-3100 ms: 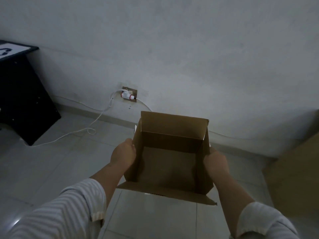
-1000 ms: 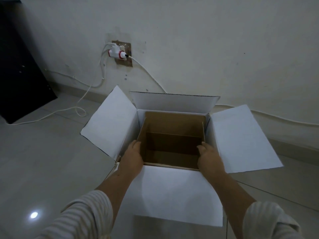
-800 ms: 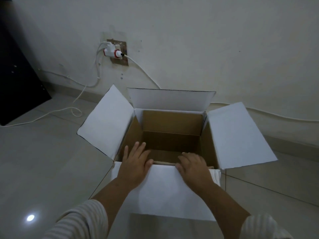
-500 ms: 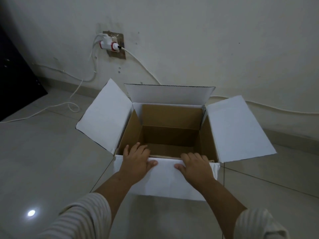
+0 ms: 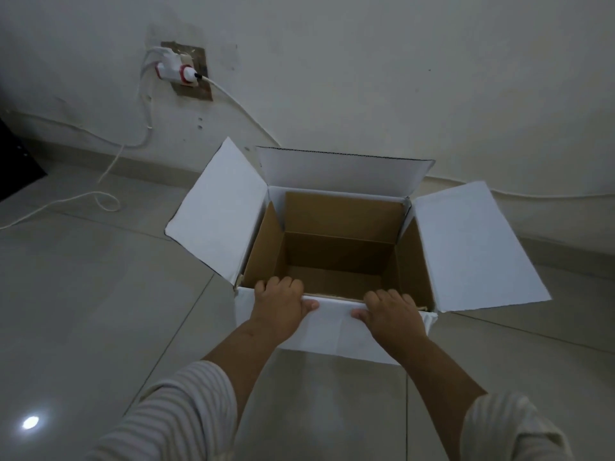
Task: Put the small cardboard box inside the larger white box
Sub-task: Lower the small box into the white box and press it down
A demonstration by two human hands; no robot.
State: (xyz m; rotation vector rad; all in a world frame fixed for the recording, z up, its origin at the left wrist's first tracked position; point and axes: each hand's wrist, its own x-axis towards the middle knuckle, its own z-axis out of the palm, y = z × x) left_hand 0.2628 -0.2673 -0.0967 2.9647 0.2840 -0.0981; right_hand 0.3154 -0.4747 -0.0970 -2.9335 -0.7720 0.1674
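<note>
The small brown cardboard box (image 5: 342, 221) sits open-topped inside the larger white box (image 5: 216, 211), which stands on the tiled floor against the wall. The white box's left, right and far flaps are spread open. Its near flap (image 5: 336, 331) is folded down over the front. My left hand (image 5: 279, 304) and my right hand (image 5: 391, 314) rest side by side on that fold. Their fingers curl over the near rim into the opening, thumbs on the flap's outside.
A wall socket with a white and red plug (image 5: 179, 73) is above and left of the box. White cables (image 5: 106, 201) trail along the wall and floor. Dark furniture (image 5: 13, 161) shows at the left edge. The wall is right behind the box.
My hands have let go of the small box, which now lies down in the white box. Both hands moved back to the near flap, pushed it down, and their fingers curled over the rim.
</note>
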